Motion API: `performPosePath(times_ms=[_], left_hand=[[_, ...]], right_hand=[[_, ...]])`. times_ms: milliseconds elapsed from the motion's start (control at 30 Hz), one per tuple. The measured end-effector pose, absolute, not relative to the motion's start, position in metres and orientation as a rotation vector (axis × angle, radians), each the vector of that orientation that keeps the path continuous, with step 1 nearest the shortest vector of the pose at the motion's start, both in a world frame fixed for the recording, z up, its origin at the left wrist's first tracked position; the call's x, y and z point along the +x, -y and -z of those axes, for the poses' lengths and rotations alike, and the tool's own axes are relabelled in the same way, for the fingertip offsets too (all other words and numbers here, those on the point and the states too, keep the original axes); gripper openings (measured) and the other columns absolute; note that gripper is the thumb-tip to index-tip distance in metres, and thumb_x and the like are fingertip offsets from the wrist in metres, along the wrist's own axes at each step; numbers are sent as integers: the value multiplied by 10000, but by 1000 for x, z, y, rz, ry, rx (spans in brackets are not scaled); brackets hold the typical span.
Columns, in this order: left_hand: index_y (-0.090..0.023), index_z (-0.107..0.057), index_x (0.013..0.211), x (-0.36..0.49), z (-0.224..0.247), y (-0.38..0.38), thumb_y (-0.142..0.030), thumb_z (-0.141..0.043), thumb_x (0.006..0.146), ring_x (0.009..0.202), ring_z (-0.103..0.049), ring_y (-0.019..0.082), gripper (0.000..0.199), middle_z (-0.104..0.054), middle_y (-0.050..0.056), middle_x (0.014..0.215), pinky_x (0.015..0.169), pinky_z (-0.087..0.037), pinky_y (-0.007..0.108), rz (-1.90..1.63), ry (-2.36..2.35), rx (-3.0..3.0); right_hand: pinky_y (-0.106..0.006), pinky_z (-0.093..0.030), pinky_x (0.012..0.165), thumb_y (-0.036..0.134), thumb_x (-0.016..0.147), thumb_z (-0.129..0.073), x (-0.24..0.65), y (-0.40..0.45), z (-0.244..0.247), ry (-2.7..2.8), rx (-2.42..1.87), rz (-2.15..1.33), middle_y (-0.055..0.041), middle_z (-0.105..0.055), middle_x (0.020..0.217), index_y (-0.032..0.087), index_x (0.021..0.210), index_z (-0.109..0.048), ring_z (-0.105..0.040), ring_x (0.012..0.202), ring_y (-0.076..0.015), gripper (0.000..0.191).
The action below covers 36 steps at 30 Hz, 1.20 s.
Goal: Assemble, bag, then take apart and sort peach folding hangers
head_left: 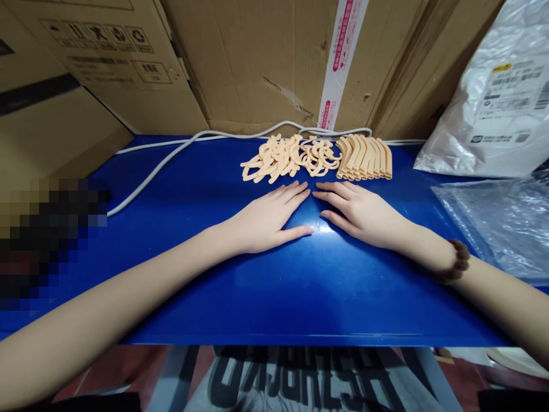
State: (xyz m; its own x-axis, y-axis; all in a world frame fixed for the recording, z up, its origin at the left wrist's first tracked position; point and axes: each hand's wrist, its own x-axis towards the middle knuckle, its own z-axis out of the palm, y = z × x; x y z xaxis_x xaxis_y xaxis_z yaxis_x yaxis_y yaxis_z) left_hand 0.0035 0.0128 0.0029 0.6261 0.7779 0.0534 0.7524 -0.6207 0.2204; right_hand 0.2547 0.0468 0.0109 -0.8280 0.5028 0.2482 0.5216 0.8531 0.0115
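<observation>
My left hand (274, 217) lies flat on the blue table (274, 297), fingers extended and thumb apart, holding nothing. Facing it, my right hand (355, 212) rests palm down with its fingers spread; it is empty too. Just beyond my fingertips are cream plastic parts in three groups. On the left is a loose heap of slim, bent pieces (274, 157). Small curved pieces (319, 155) form the middle pile. To the right, longer curved channel-shaped pieces (364, 157) are lined up side by side. Neither hand clearly touches any of them.
Cardboard boxes (257, 63) stand along the back, one with a printed tape strip. A white cable (163, 163) runs behind the parts and down the left. At right are a white plastic parcel (484, 114) and clear plastic bags (506, 223). A pixelated patch covers the left edge.
</observation>
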Motion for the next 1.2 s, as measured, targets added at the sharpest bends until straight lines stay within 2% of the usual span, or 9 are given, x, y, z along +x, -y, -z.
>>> performPosePath(times_ms=[433,667,900,1033,1200], left_hand=[[-79,-297,1630,4,-3,-13,-686,-375,1027,1601,-242,294,859,-255,156,1712,1322,-210,445,-198,-1272,2677],[-75,-294,1632,6,-6,-12,-662,-416,1030,1605,-226,288,849,-243,154,1714,1326,-191,431,-166,-1294,2664],[-90,-266,1644,6,-7,-10,-657,-421,1032,1611,-205,280,849,-219,142,1722,1328,-172,420,-143,-1312,2659],[-93,-272,1643,6,-7,-10,-661,-431,1028,1603,-229,292,852,-228,145,1720,1325,-193,435,-161,-1319,2646],[-76,-300,1630,7,-8,-10,-662,-432,1027,1600,-236,306,852,-241,157,1716,1322,-200,448,-177,-1319,2646]], right_hand=[[-510,-528,1088,406,1082,-366,254,-48,-12,2808,-787,162,-196,-618,1434,75,1403,-616,-628,1264,-328,525],[-510,-532,1074,379,1081,-385,253,-48,-12,2799,-750,163,-217,-627,1410,41,1385,-629,-636,1240,-334,516],[-496,-523,1063,375,1078,-398,254,-47,-14,2827,-762,139,-217,-621,1415,56,1386,-619,-634,1236,-328,496],[-444,-534,940,393,1078,-399,250,-52,-34,2778,-852,229,-167,-707,1219,108,1272,-680,-672,1098,-307,446],[-447,-449,842,396,1045,-452,234,-82,-72,2706,-1045,506,-151,-705,1024,145,1130,-714,-647,1018,-331,373]])
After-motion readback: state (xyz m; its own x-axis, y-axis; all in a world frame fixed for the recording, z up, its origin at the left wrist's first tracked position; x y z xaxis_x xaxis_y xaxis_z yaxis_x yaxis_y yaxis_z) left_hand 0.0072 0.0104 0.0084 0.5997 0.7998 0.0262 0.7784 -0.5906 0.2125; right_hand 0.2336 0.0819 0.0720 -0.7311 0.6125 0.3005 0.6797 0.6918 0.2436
